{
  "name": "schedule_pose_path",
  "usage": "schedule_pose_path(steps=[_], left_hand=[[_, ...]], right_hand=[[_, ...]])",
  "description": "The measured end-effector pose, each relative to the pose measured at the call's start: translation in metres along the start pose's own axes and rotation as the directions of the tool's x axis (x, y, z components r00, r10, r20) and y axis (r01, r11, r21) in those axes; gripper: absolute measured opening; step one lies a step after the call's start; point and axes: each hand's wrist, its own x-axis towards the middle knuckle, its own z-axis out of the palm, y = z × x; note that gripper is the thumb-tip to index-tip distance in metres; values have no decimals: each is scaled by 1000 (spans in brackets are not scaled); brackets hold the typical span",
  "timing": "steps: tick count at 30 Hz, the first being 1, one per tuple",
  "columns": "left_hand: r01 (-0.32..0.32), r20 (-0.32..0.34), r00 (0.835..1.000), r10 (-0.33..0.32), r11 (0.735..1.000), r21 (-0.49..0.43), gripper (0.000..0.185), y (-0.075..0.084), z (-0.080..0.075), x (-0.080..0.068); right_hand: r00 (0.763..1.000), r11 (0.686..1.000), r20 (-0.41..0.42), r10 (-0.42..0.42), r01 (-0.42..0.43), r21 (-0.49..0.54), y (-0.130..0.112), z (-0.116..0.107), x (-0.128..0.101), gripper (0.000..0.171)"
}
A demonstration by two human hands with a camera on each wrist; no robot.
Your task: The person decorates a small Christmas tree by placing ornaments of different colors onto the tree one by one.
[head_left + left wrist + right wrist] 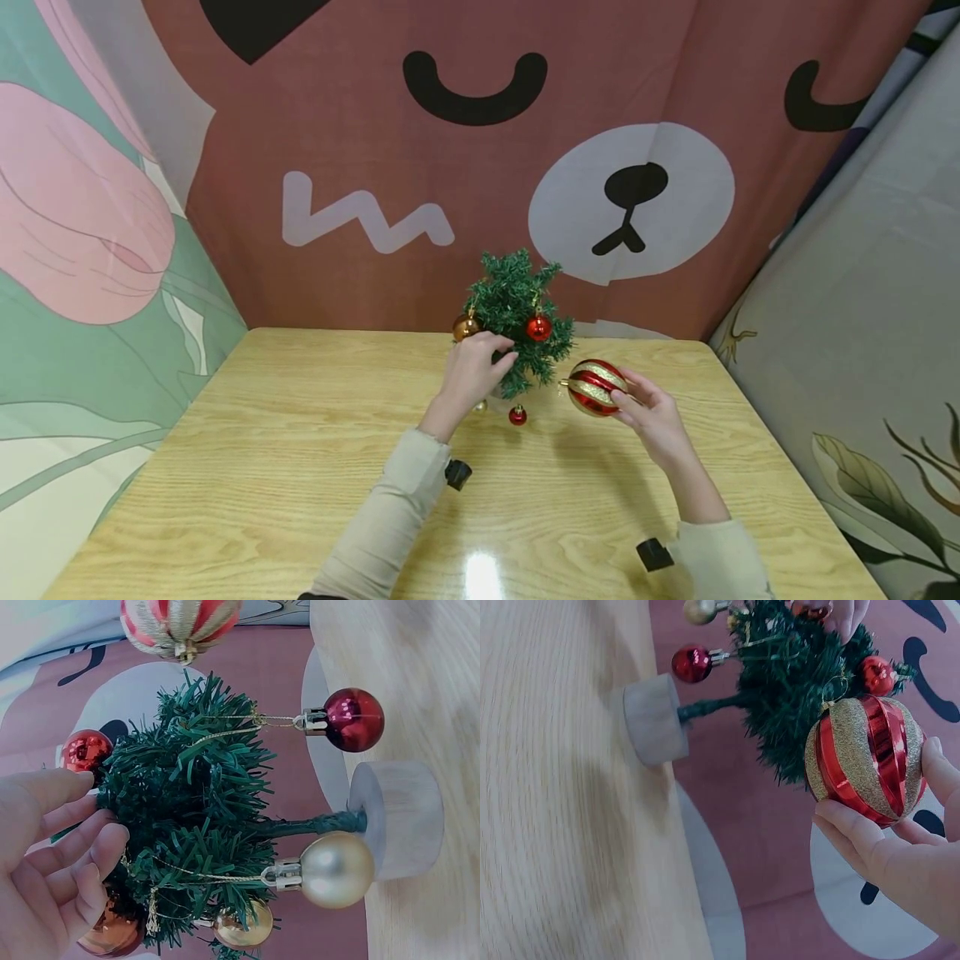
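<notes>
Striped red-and-gold bauble (595, 387) sits in the fingertips of the right hand (654, 415), its grip curled round the ball, held just right of the small green tree (519, 321) and above the desk (262, 467). The left hand (471, 371) reaches into the tree's left side, fingers relaxed and touching the needles, holding nothing. The tree stands on a round wooden base (396, 819) near the desk's far edge, hung with small red (538, 327), gold (336, 869) and copper (465, 327) balls.
</notes>
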Motion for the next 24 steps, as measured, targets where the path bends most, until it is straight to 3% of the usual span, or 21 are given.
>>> schedule_pose_path(steps=[11, 24], left_hand=[[0, -10, 1000, 0, 1000, -9, 16, 1, -1, -1], [1, -17, 1000, -2, 1000, -23, 16, 1, 0, -2]], right_hand=[[999, 999, 36, -26, 25, 40, -3, 17, -4, 32], [997, 997, -38, 68, -66, 35, -3, 40, -4, 26]])
